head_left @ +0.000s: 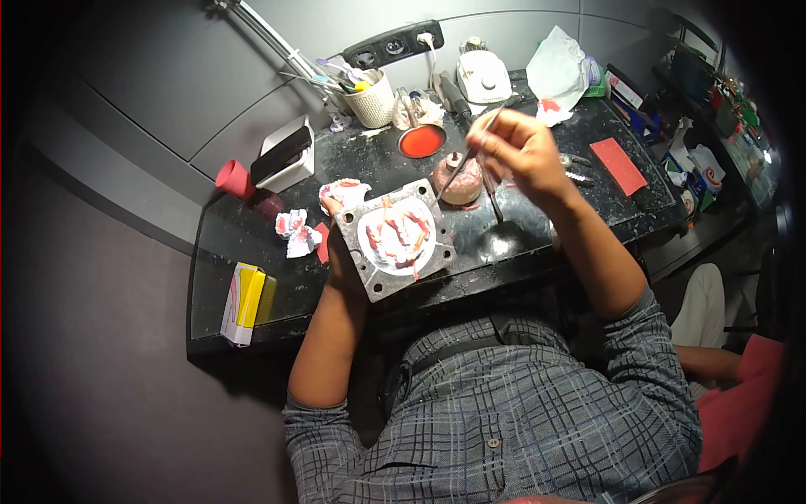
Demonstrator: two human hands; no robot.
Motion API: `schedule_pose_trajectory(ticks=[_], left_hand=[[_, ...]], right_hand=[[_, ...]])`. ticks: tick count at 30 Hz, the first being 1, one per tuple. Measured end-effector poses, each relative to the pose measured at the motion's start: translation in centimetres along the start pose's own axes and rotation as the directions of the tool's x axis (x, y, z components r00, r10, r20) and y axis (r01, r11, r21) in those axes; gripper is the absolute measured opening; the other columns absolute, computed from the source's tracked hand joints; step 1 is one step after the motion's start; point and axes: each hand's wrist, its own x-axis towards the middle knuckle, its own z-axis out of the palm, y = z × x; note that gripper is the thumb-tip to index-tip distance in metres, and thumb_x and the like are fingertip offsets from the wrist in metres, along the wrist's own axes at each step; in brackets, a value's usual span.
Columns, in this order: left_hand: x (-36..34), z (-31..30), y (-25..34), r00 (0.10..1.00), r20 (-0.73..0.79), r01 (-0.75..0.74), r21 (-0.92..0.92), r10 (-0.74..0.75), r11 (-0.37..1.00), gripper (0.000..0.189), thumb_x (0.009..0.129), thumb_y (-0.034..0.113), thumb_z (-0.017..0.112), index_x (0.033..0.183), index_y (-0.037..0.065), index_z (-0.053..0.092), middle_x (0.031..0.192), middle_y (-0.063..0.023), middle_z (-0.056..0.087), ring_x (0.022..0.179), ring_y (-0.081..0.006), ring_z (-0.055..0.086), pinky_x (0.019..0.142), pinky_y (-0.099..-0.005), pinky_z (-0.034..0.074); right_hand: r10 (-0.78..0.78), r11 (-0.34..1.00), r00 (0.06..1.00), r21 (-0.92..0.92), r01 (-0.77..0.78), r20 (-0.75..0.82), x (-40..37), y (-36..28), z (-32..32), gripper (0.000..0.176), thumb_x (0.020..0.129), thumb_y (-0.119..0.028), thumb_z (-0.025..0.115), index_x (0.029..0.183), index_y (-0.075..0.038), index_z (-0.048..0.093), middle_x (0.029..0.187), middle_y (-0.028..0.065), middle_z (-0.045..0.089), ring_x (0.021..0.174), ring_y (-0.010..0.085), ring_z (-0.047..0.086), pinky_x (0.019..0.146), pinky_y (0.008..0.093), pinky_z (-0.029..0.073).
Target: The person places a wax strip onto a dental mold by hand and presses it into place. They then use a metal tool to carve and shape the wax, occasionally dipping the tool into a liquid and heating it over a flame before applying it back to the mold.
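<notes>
My left hand point(337, 252) grips a square metal dental flask point(363, 256) from its left side and beneath, tilting it toward me above the table edge. White plaster point(400, 262) fills the round middle of the flask, with pinkish-red wax pieces point(391, 228) on it. Most of my left fingers are hidden under the metal. Raised to the right, my right hand point(527, 155) pinches a thin metal hand tool point(456, 178), its tip pointing down near the flask's upper right corner. Behind that tool stands a rounded wax-smeared burner jar point(460, 186).
A small pan of red wax point(421, 141) lies behind the flask. Crumpled red-stained paper point(298, 233) and a yellow-white box point(243, 304) sit left. A tool cup point(370, 99), white device point(484, 77) and red sheet point(619, 166) stand farther back and right. Another person's red sleeve point(747, 403) is at right.
</notes>
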Motion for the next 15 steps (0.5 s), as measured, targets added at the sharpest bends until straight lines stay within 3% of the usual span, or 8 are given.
schedule_pose_trajectory(ticks=[2,5,6,7,8,12,15], left_hand=[[0.4,-1.1,0.1,0.999,-0.014,-0.035,0.037,0.036,0.999,0.07,0.1,0.07,0.045,0.133,0.009,0.053,0.125,-0.0173,0.065,0.114,-0.0363,0.066,0.098,-0.0535,0.057],[0.4,-2.6,0.6,0.998,-0.012,-0.059,0.093,0.06,0.994,0.073,0.099,0.071,0.045,0.136,0.008,0.052,0.131,-0.0188,0.063,0.118,-0.0385,0.065,0.1,-0.0548,0.055],[0.4,-2.9,0.7,0.999,0.001,-0.045,0.111,0.045,0.993,0.075,0.099,0.071,0.045,0.138,0.008,0.052,0.134,-0.0196,0.062,0.121,-0.0397,0.063,0.101,-0.056,0.055],[0.4,-1.8,0.3,0.994,-0.095,-0.044,0.173,0.061,0.984,0.073,0.099,0.075,0.038,0.135,0.012,0.05,0.129,-0.0161,0.062,0.12,-0.0339,0.064,0.101,-0.05,0.055],[0.5,-2.2,0.3,0.994,-0.089,-0.045,0.172,0.061,0.984,0.073,0.099,0.075,0.038,0.135,0.012,0.05,0.129,-0.0161,0.062,0.12,-0.0339,0.064,0.101,-0.05,0.055],[0.3,-2.7,0.3,0.988,-0.129,-0.076,0.11,0.09,0.991,0.071,0.099,0.074,0.043,0.133,0.013,0.052,0.125,-0.0144,0.062,0.117,-0.0344,0.064,0.099,-0.0516,0.056],[-0.1,-2.4,0.3,0.988,-0.105,-0.099,0.139,0.114,0.985,0.075,0.097,0.077,0.044,0.136,0.013,0.052,0.133,-0.0164,0.06,0.12,-0.0374,0.063,0.1,-0.0531,0.055]], right_hand=[[-0.029,0.993,0.976,-0.115,0.004,-0.216,0.5,-0.2,-2.0,0.013,0.099,-0.012,0.07,0.093,0.0,0.07,0.08,0.0031,0.071,0.055,0.0021,0.048,0.049,0.0215,0.038],[-0.114,0.933,0.906,-0.357,-0.043,-0.408,1.2,0.3,-4.4,0.014,0.1,-0.014,0.07,0.094,-0.002,0.071,0.081,0.0035,0.073,0.055,0.0028,0.049,0.049,0.0215,0.039],[-0.117,0.932,0.904,-0.359,-0.043,-0.411,1.1,0.4,-4.4,0.014,0.1,-0.014,0.07,0.094,-0.002,0.071,0.081,0.0035,0.073,0.055,0.0028,0.049,0.049,0.0215,0.039],[-0.115,0.969,0.918,-0.248,0.018,-0.381,1.1,0.3,-4.2,0.013,0.1,-0.014,0.07,0.095,-0.002,0.071,0.082,0.0038,0.074,0.055,0.0028,0.05,0.05,0.0211,0.039],[-0.118,0.988,0.93,-0.132,0.077,-0.347,1.1,0.2,-4.0,0.012,0.1,-0.014,0.07,0.097,-0.002,0.071,0.084,0.0042,0.074,0.056,0.0029,0.051,0.05,0.0208,0.04],[-0.18,0.973,0.948,-0.191,0.132,-0.262,1.1,0.7,-2.5,0.011,0.099,-0.011,0.071,0.101,0.0,0.071,0.088,0.0046,0.076,0.058,0.0031,0.055,0.051,0.0195,0.041],[-0.171,0.969,0.959,-0.217,0.122,-0.225,1.0,1.1,-2.3,0.011,0.099,-0.011,0.072,0.102,0.0,0.073,0.09,0.0044,0.076,0.06,0.0026,0.056,0.051,0.0196,0.042]])
